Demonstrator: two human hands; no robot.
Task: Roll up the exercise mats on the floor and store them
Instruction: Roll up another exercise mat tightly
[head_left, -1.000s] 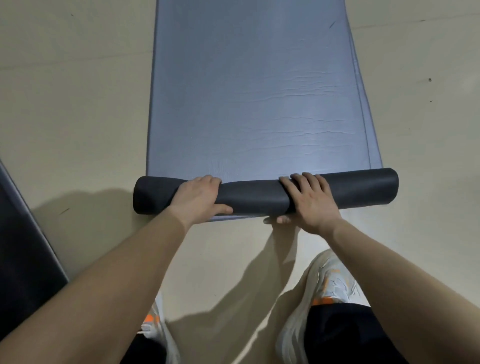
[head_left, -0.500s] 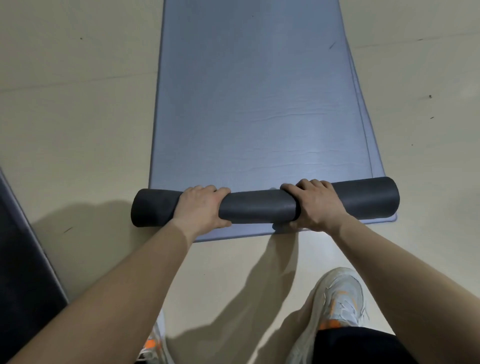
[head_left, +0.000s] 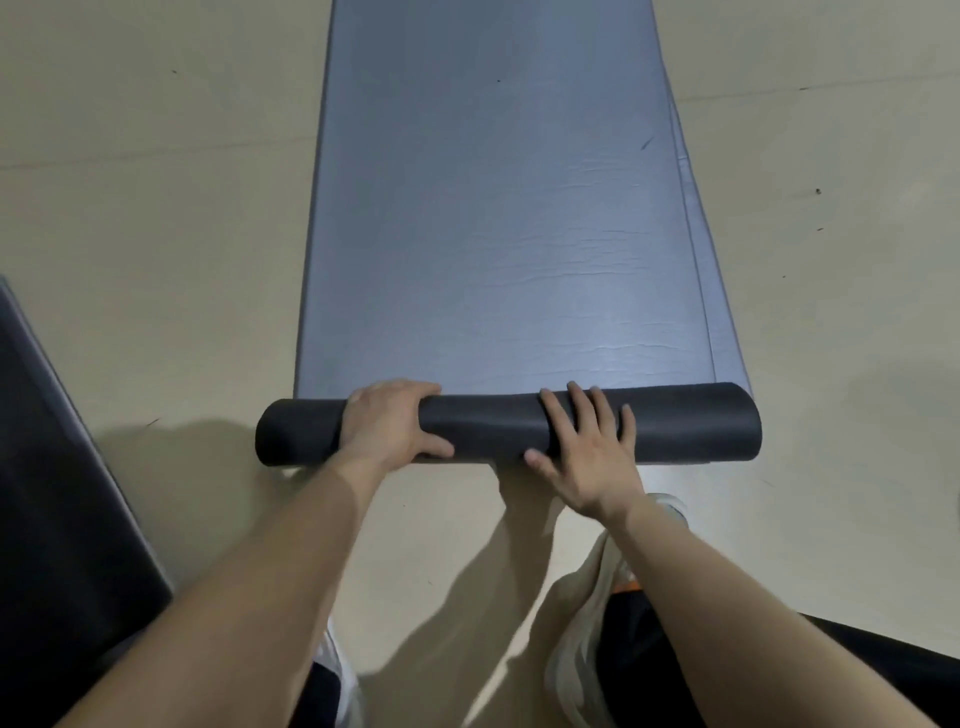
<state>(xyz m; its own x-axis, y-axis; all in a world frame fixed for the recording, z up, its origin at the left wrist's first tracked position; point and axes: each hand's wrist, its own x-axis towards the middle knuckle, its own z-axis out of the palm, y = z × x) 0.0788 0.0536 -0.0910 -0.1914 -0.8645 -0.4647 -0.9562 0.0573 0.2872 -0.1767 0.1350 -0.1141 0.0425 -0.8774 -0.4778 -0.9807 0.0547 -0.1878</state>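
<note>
Change since half a second ago: right hand (head_left: 587, 457) has let go its curl and now lies flat and spread on the roll (head_left: 509, 427); left hand (head_left: 390, 422) keeps its wrap around it.
Left hand: clamped over the roll left of centre, fingers over the top, thumb on the near side.
Right hand: fingers apart, palm pressing the roll's near face, gripping nothing.
Mat location: blue-grey mat (head_left: 493, 208) lies flat on the pale floor (head_left: 156, 208), running away from the person; the rolled end is just ahead of the shoes (head_left: 587, 639).
Mat look: dark outer skin on the roll, glossy top face with fine wrinkles; a second edge shows along the right side, perhaps another layer beneath.
Progress: only a few turns wound, most of the length still flat.
Risk, skew: uneven push from the two hands would probably cone the roll to one side.
Risk, slack: the open right hand may let the coil loosen.
Other mat: dark mat (head_left: 57, 493) at the left, untouched.
</note>
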